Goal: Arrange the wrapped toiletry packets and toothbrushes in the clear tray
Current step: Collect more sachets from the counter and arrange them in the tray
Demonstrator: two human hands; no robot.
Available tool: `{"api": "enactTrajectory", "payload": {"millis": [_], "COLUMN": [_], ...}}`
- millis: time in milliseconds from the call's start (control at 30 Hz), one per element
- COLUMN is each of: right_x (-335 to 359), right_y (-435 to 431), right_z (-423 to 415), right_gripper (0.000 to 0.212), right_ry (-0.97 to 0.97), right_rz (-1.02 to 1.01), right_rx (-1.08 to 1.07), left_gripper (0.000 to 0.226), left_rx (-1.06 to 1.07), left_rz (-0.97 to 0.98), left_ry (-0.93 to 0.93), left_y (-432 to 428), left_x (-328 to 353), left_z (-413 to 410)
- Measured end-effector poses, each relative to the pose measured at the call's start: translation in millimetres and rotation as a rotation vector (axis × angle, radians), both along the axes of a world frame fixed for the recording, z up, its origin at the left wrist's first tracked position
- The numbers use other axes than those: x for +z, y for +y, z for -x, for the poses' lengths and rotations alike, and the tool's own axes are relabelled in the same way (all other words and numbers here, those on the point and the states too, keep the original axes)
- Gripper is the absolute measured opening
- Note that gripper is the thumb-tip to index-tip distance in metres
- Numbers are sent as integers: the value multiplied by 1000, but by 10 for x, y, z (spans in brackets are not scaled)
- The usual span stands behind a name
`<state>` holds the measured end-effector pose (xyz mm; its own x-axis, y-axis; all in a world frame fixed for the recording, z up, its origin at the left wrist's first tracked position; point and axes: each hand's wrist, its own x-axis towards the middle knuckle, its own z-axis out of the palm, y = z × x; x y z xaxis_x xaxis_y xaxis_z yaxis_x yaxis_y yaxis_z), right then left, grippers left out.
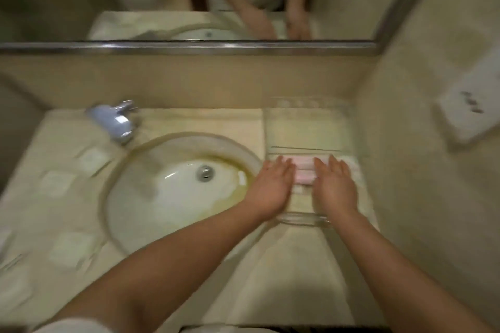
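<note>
The clear tray point(305, 220) lies on the counter to the right of the sink, its long side running away from me. Pink wrapped packets point(305, 170) lie across its middle. My left hand point(273, 184) rests flat, fingers together, at the packets' left end. At their right end my right hand point(335, 184) lies flat in the same way. Both palms face down over the tray, and the frame is too blurred to tell whether the fingers grip the packets. Several white wrapped packets point(92, 161) lie on the counter left of the sink.
A round stained sink point(176, 189) fills the counter's middle, with a chrome faucet point(119, 121) at its back left. A mirror with a metal ledge point(189, 47) runs along the back. A wall stands close on the right, bearing a white socket plate point(470, 111).
</note>
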<state>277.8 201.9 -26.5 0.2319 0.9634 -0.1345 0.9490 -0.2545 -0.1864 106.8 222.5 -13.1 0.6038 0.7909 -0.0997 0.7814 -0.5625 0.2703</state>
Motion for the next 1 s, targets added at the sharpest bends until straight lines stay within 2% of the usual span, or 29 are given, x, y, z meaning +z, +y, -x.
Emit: {"api": "enactTrajectory", "payload": {"millis": [133, 267, 400, 600, 733, 867, 1000], "right_x": [28, 9, 34, 105, 139, 81, 7], "right_y": [22, -139, -371, -621, -677, -654, -606], "right_z": [757, 1642, 2508, 3561, 4301, 4864, 5117], "right_gripper": [52, 54, 55, 52, 46, 58, 66], "right_ry": [139, 264, 388, 382, 390, 270, 97], "right_rz": [-116, -82, 6, 83, 133, 203, 251], "right_rx": [205, 473, 638, 807, 846, 714, 662], "left_gripper": [55, 57, 61, 47, 36, 30, 47], "left_rx": [268, 499, 744, 1009, 1245, 1428, 1491], "left_rz": [-8, -88, -36, -133, -162, -197, 95], "left_ry": [-171, -200, -159, -253, -279, -193, -58], "left_y": [-288, -698, -1082, -1474, -1557, -1542, -1481], "left_x": [167, 166, 118, 129, 50, -14, -133], "left_z": [466, 1231, 2049, 3220, 4237, 5103, 5507]}}
